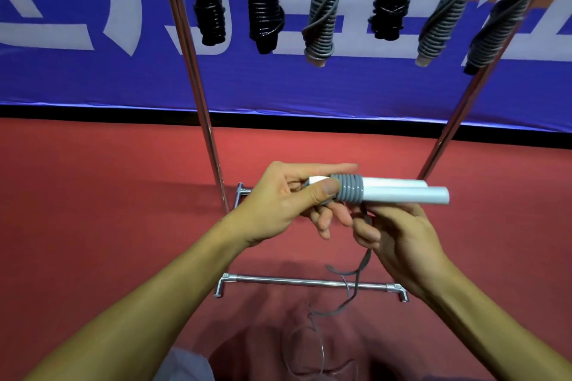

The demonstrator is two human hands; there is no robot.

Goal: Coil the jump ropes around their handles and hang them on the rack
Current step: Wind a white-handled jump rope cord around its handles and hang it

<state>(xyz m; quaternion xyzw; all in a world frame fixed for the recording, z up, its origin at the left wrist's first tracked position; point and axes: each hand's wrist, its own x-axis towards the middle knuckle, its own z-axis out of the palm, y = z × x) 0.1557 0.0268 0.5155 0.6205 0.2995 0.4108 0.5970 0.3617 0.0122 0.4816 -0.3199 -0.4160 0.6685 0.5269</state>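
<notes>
Jump-rope handles (399, 192), two white tubes laid side by side, are held level in front of the rack (309, 281), above its lower chrome crossbar. A short band of grey cord coil (349, 189) is already wound round the end of the pair nearest the left hand (278, 204). That hand is clamped on that end, with the thumb pressed against the first turns. The right hand (399, 238) is seen just below the handles with fingers curled round the loose cord (356, 281); the exact pinch point is partly hidden by the fingers. From it the cord trails down across the crossbar to a slack loop on the red floor (93, 179). Six finished bundles (322, 18), black and grey, are hung from the upper part of the rack, which is out of frame. Judged stage: early winding, most of the handle length still bare. Risks noted: if the thumb is lifted, the first turns may spring loose and the coil unwind. If tension from the right hand is lost, gaps or overlaps may form in later turns. The trailing slack lies across the crossbar and could snag on it or knot on itself as it is drawn up. The two handles may slide apart if the grip is relaxed.
</notes>
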